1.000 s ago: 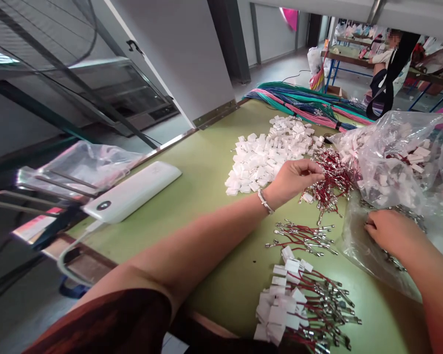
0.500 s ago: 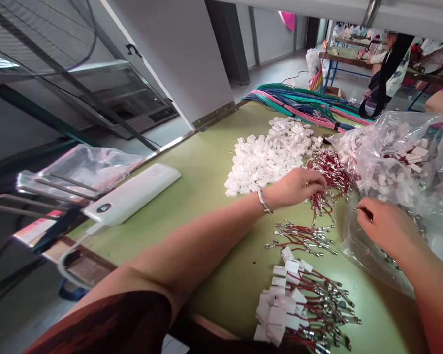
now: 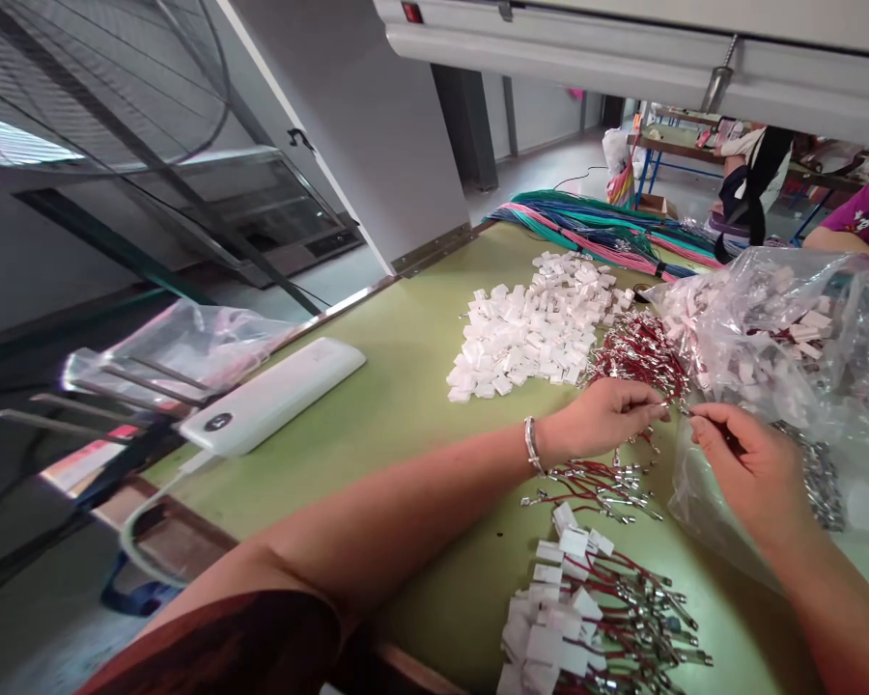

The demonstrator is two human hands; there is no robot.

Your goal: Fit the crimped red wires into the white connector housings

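My left hand (image 3: pixel 608 420), with a bracelet at the wrist, pinches a small wire end with a metal terminal beside the pile of short red wires (image 3: pixel 641 349). Close to its fingertips, my right hand (image 3: pixel 757 463) is closed in a pinch on a tiny metal terminal; most of it is hidden by the fingers. Below the left hand lies a loose row of red wires with metal ends (image 3: pixel 601 487). Nearer me, a stack of white connector housings (image 3: pixel 550 618) has red wires with metal terminals running out to the right.
White plastic housings (image 3: pixel 528 328) are heaped mid-table. A clear bag (image 3: pixel 774 338) of parts lies right, with a pile of metal terminals (image 3: pixel 818 478). Bundled cables (image 3: pixel 594 232) line the back. A white power bank (image 3: pixel 282 391) sits left; a person in a purple sleeve (image 3: pixel 865 217) is at far right.
My left hand has drawn back from the red wire pile toward me. My right hand has moved slightly left, so the fingertips are now close together. The view has tilted up slightly.
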